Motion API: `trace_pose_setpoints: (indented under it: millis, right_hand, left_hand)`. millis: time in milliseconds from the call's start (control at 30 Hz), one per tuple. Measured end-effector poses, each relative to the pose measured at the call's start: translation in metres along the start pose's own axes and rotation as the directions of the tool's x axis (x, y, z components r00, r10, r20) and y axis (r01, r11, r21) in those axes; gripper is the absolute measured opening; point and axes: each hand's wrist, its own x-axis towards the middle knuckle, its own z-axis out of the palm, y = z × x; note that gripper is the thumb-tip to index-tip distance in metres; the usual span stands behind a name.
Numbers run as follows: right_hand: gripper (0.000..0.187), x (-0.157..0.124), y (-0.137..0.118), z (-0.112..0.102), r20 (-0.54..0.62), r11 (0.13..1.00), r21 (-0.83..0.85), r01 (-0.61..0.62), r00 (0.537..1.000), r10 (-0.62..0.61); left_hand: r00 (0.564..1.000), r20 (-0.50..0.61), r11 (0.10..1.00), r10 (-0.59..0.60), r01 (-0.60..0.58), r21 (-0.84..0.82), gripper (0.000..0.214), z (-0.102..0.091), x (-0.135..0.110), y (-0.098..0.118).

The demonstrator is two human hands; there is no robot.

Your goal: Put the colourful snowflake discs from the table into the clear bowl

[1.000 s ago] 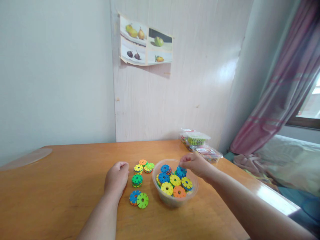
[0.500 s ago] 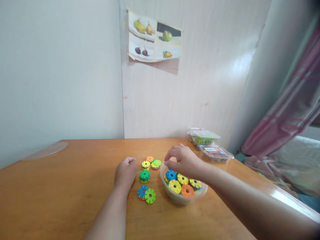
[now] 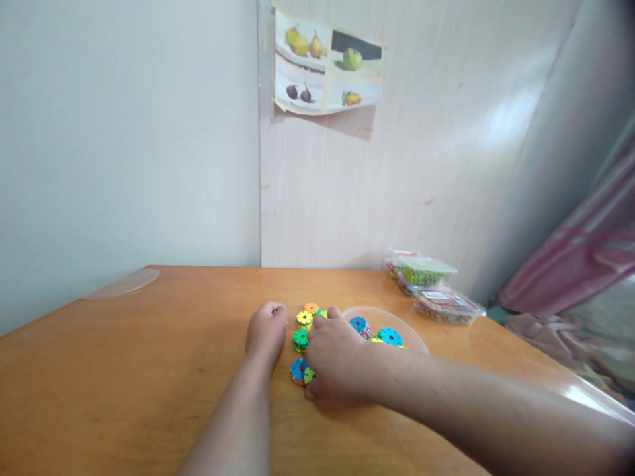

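My left hand (image 3: 266,336) rests on the table as a loose fist, with no disc showing in it. Just right of it stand small piles of notched plastic discs: an orange disc (image 3: 311,308) at the back, a yellow disc (image 3: 304,320), a green disc (image 3: 300,340), and a blue disc (image 3: 298,370) in front. My right hand (image 3: 340,357) lies over the right side of these piles, fingers apart, covering part of a light green disc (image 3: 309,375). Its forearm hides the front of a clear plastic bowl (image 3: 419,332) holding more discs, among them a blue one (image 3: 390,336).
Several clear lidded boxes (image 3: 446,301) of small coloured pieces sit at the table's back right. A translucent lid (image 3: 124,284) lies at the far left edge. Behind the table (image 3: 163,357), a fruit picture (image 3: 327,66) hangs on the wall. A pink curtain (image 3: 570,251) is at right.
My right hand has moved left and down from above the bowl to the disc piles. My left hand keeps its place beside them. The view has shifted slightly left.
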Motion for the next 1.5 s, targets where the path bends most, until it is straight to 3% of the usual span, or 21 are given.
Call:
trace_pose_setpoints:
  millis: [167,333,400,500,567,700,867,1067,1267,1400,1500]
  right_hand:
    - [0.046,0.003,0.001,0.007,0.008,1.000,0.015,0.002,1.000,-0.002]
    - [0.024,-0.014,0.013,-0.014,-0.002,0.982,0.188,0.001,1.000,-0.001]
    - [0.024,-0.026,0.028,-0.024,-0.014,0.934,0.352,-0.060,0.998,0.069]
    - [0.024,-0.047,0.063,-0.027,-0.054,0.792,0.574,-0.209,0.955,0.291]
    - [0.026,-0.061,0.089,-0.019,-0.033,0.704,0.658,-0.267,0.924,0.381]
    - [0.030,-0.086,0.130,0.010,0.034,0.611,0.699,-0.372,0.871,0.490]
    - [0.035,-0.100,0.147,0.041,0.169,0.533,0.713,-0.456,0.849,0.500]
    - [0.031,-0.096,0.146,0.052,0.099,0.653,0.608,-0.452,0.859,0.502]
    - [0.026,-0.084,0.129,0.030,-0.094,0.740,0.500,-0.449,0.822,0.562]
    - [0.026,-0.066,0.086,0.000,-0.176,0.838,0.481,-0.259,0.907,0.381]
    - [0.026,-0.046,0.048,-0.016,-0.189,0.924,0.368,-0.104,0.965,0.184]
  left_hand:
    - [1.000,-0.017,1.000,-0.018,0.018,0.018,0.028,0.000,0.002,0.001]
    - [1.000,-0.017,0.999,-0.022,0.023,0.031,0.027,-0.001,0.000,0.002]
    - [1.000,-0.016,0.999,-0.020,0.021,0.035,0.028,-0.001,-0.001,0.003]
    - [1.000,-0.019,0.999,-0.019,0.020,0.042,0.027,-0.003,-0.002,0.007]
    - [1.000,-0.023,0.999,-0.021,0.022,0.050,0.027,-0.004,-0.003,0.009]
    - [0.999,-0.029,0.998,-0.026,0.027,0.063,0.027,-0.005,-0.004,0.013]
    - [0.999,-0.030,0.997,-0.024,0.026,0.071,0.025,-0.007,-0.005,0.016]
    - [1.000,-0.020,0.998,-0.021,0.023,0.064,0.026,-0.007,-0.005,0.016]
    - [0.999,-0.030,0.998,-0.027,0.028,0.058,0.025,-0.007,-0.004,0.016]
    - [0.999,-0.043,0.999,-0.032,0.034,0.039,0.025,-0.004,-0.004,0.012]
    - [0.999,-0.042,1.000,-0.026,0.027,0.011,0.026,-0.002,-0.003,0.009]
